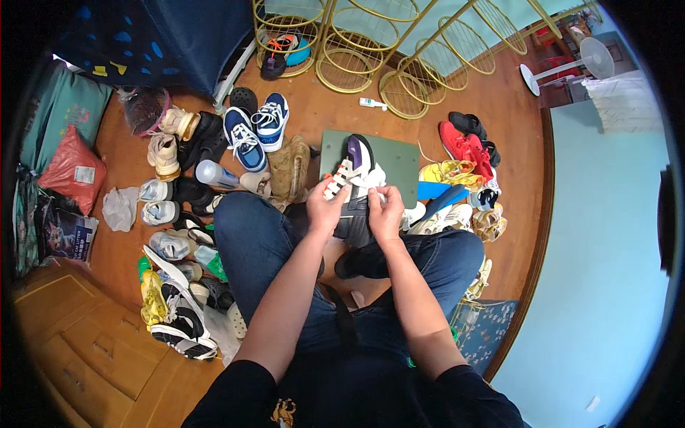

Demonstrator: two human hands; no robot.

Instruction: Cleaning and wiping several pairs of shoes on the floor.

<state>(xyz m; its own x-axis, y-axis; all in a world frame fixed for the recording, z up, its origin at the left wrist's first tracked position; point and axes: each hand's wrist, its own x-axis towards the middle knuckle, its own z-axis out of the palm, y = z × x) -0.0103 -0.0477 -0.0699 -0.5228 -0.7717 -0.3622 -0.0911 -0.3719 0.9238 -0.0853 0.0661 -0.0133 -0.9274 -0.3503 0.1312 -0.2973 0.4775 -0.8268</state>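
Note:
A purple, white and black sneaker (360,155) with orange details is held in front of me, over a dark green board (398,152). My left hand (324,209) grips it from the left, with the thumb along its white straps. A crumpled white wipe or tissue (373,179) lies against the shoe's side. My right hand (386,209) pinches the lower edge of that wipe between thumb and fingers. The heel end of the shoe points toward me, and part of its far side is hidden by my fingers.
Blue sneakers (245,140), a brown boot (289,168) and a clear bottle (215,174) stand left of the board. On the right lie red sneakers (464,143) and yellow shoes (449,174). Gold wire racks (345,69) and a small white bottle (372,103) are beyond.

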